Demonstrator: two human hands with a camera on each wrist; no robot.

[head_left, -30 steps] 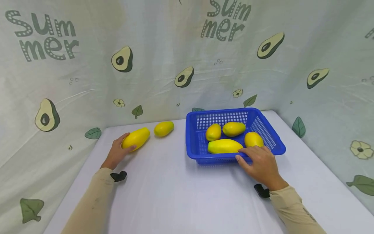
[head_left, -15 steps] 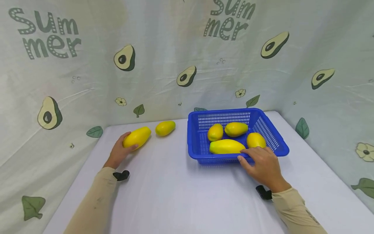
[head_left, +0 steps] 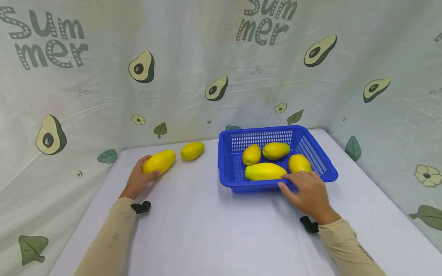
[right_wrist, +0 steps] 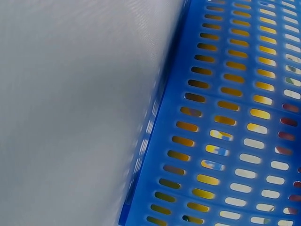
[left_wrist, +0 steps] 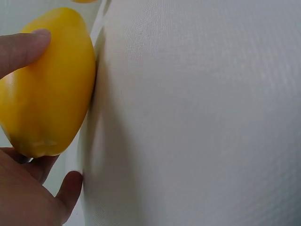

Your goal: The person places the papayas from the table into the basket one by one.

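Observation:
My left hand [head_left: 139,178] holds a large yellow papaya [head_left: 160,161] at the left of the table, its thumb on the near side and fingers round the far end. In the left wrist view the thumb lies on the papaya [left_wrist: 56,89], which is close to the white cloth. At the near rim of a blue plastic basket [head_left: 226,168], my right hand [head_left: 310,195] grips the edge, fingers over it and thumb outside. Inside lie another long papaya [head_left: 265,171] and several smaller yellow fruits, mango-like [head_left: 276,150]. The right wrist view shows the slotted basket wall [right_wrist: 188,155]; the right hand is out of that view.
One smaller yellow fruit [head_left: 192,150] lies on the table just beyond the held papaya. White cloth covers the table [head_left: 207,230]. A printed curtain [head_left: 186,50] with avocados stands behind and along both sides.
The whole head view shifts slightly and back. Both hands, the papaya and the basket keep their places.

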